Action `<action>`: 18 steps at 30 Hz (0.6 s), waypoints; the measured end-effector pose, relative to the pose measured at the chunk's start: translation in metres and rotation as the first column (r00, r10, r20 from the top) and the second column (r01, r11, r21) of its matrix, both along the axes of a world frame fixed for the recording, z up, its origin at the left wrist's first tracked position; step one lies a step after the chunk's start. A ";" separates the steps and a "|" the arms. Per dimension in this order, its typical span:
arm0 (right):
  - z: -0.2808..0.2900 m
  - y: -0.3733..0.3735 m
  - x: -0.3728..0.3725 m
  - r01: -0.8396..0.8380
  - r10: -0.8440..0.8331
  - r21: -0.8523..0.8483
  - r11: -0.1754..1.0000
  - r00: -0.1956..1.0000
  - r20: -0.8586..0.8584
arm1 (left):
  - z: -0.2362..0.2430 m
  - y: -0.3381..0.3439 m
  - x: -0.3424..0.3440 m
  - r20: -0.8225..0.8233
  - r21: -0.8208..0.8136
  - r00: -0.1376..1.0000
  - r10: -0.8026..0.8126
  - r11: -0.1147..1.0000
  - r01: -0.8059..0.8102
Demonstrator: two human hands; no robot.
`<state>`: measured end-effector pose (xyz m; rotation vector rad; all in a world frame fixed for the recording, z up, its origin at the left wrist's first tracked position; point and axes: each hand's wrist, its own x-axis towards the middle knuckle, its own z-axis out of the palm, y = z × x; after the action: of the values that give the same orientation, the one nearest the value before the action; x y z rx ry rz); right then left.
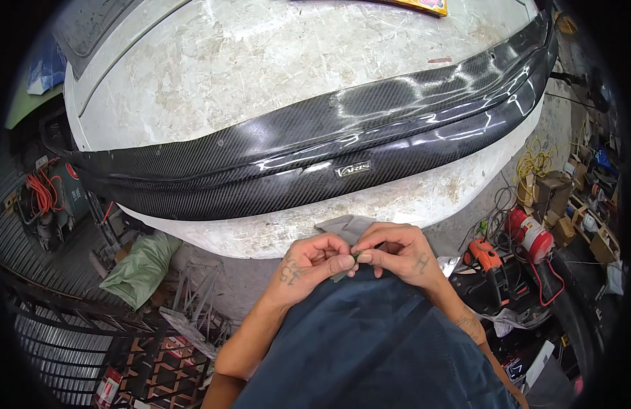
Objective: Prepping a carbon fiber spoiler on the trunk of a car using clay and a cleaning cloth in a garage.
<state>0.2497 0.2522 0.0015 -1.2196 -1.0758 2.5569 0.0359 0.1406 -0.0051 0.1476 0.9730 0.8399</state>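
My left hand and my right hand meet just in front of my body, fingertips together. Between the pinched thumbs and fingers sits a small dark green piece, mostly covered, so its kind cannot be made out. Beyond my hands, a long, glossy black carbon-fibre car lip with a small badge on its front lies across a scuffed white surface. Neither hand touches it. A grey cloth is right behind my fingers at the white surface's near edge.
To the right stand an orange-and-black power tool, a red cylinder and a coiled yellow cord. At left are a green sack, a machine with orange cable and black metal railings.
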 end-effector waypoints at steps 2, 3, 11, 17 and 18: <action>-0.001 -0.003 -0.002 -0.004 0.004 -0.006 1.000 0.999 0.051 | -0.001 0.000 0.005 -0.020 0.001 0.997 0.070 0.998 -0.070; -0.001 -0.004 -0.002 -0.001 0.002 -0.015 1.000 0.995 0.099 | -0.001 0.000 0.007 -0.017 0.005 0.997 0.075 0.997 -0.075; 0.013 -0.003 -0.007 -0.029 0.023 0.034 0.999 0.987 0.157 | -0.005 -0.009 0.012 -0.021 -0.024 0.988 0.154 0.988 -0.154; 0.017 0.004 -0.003 -0.066 0.062 0.014 0.998 0.983 0.171 | 0.009 -0.002 0.015 -0.272 0.033 0.962 0.035 0.999 -0.027; 0.017 0.004 -0.003 -0.040 0.040 -0.003 0.999 0.982 0.186 | 0.011 0.000 0.018 -0.271 0.036 0.962 0.036 0.999 -0.027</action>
<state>0.2465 0.2558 0.0187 -1.4765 -1.1471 2.5109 0.0537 0.1408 0.0060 0.2809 1.2223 0.8789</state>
